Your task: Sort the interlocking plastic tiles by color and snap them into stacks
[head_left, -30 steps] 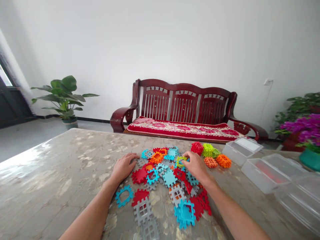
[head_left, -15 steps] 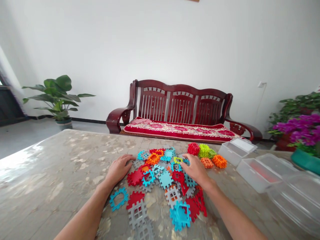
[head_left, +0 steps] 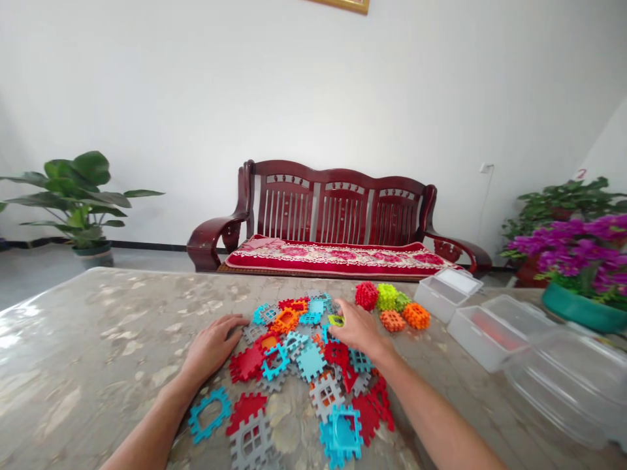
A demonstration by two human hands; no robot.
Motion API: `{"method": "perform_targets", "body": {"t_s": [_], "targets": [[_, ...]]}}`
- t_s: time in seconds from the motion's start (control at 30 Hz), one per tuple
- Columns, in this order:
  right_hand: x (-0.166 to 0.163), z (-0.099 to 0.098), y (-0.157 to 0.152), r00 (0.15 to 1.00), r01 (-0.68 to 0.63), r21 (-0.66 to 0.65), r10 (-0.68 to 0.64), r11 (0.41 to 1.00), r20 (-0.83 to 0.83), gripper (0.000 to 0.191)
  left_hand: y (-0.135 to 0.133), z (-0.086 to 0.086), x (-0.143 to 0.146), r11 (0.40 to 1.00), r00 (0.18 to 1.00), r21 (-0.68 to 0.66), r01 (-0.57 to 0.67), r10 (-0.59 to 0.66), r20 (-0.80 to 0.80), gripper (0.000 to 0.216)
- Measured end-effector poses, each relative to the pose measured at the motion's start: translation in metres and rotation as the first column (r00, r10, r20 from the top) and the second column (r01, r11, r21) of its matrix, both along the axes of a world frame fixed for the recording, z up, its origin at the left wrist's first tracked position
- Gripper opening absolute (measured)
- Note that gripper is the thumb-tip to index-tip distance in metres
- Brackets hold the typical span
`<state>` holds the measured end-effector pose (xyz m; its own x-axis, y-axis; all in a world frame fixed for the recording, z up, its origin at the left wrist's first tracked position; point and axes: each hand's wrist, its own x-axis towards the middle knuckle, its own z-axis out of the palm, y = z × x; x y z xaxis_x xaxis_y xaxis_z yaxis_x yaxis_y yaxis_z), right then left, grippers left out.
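Note:
A heap of flat toothed plastic tiles in red, blue, grey and orange lies on the marble-patterned table. My left hand rests flat, fingers out, at the heap's left edge, touching a grey tile and a red one. My right hand lies over the far middle of the heap, its fingertips pinching a lime-green tile. Beyond it stand built cubes: a red cube, a green cube and two orange cubes.
Clear plastic boxes with loose lids stand at the right of the table. A teal pot of purple flowers sits at the far right. Behind the table is a dark red wooden bench and a leafy plant.
The view has swung right and tilted up, so everything sits further left in frame. My right hand stays on the lime-green tile; my left hand keeps its place at the heap's edge.

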<state>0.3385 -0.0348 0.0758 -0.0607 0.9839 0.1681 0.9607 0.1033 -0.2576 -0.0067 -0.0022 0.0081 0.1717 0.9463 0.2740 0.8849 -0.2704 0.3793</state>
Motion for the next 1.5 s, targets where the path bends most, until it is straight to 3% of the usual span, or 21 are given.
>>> {"method": "perform_targets", "body": {"t_s": [0.27, 0.37, 0.47, 0.57, 0.67, 0.8, 0.97, 1.2, 1.37, 1.5], "targets": [[-0.004, 0.002, -0.005, 0.997, 0.007, 0.019, -0.008, 1.0, 0.078, 0.026, 0.002, -0.004, -0.003, 1.0, 1.0, 0.014, 0.011, -0.011, 0.0, 0.039], [-0.006, -0.001, -0.005, 1.0, 0.024, 0.015, -0.024, 1.0, 0.015, 0.022, 0.003, -0.005, -0.003, 1.0, 1.0, 0.022, 0.01, -0.01, 0.003, 0.039], [0.001, -0.005, -0.003, 0.991, 0.003, 0.038, 0.002, 0.999, -0.133, 0.031, 0.003, -0.004, -0.003, 1.0, 1.0, 0.021, 0.006, -0.006, 0.004, 0.04], [0.025, -0.008, 0.005, 0.942, 0.0, 0.187, 0.062, 0.982, -0.329, 0.039, 0.003, -0.004, -0.002, 1.0, 1.0, 0.021, -0.005, 0.005, 0.001, 0.041], [0.067, -0.01, 0.019, 0.895, 0.136, 0.381, 0.051, 0.915, -0.442, 0.043, 0.004, -0.004, -0.002, 1.0, 1.0, 0.023, -0.012, 0.012, 0.0, 0.041], [0.124, -0.012, 0.041, 0.86, 0.346, 0.402, -0.115, 0.848, -0.498, 0.05, 0.006, -0.008, -0.004, 0.999, 1.0, 0.034, -0.011, 0.01, 0.006, 0.039], [0.154, -0.016, 0.06, 0.892, 0.378, 0.4, -0.213, 0.835, -0.398, 0.05, 0.01, -0.014, -0.009, 0.999, 1.0, 0.04, 0.008, -0.008, -0.008, 0.039], [0.156, -0.02, 0.071, 0.895, 0.363, 0.35, -0.217, 0.864, -0.39, 0.052, 0.006, -0.01, -0.007, 1.0, 1.0, 0.02, -0.015, 0.015, -0.023, 0.04], [0.141, -0.016, 0.054, 0.894, 0.34, 0.403, -0.16, 0.85, -0.418, 0.044, -0.001, -0.001, 0.001, 1.0, 1.0, 0.007, -0.016, 0.016, -0.017, 0.039], [0.091, -0.014, 0.022, 0.897, 0.119, 0.311, 0.033, 0.943, -0.442, 0.033, -0.004, 0.003, 0.004, 1.0, 1.0, -0.005, -0.025, 0.025, -0.004, 0.039]]}}
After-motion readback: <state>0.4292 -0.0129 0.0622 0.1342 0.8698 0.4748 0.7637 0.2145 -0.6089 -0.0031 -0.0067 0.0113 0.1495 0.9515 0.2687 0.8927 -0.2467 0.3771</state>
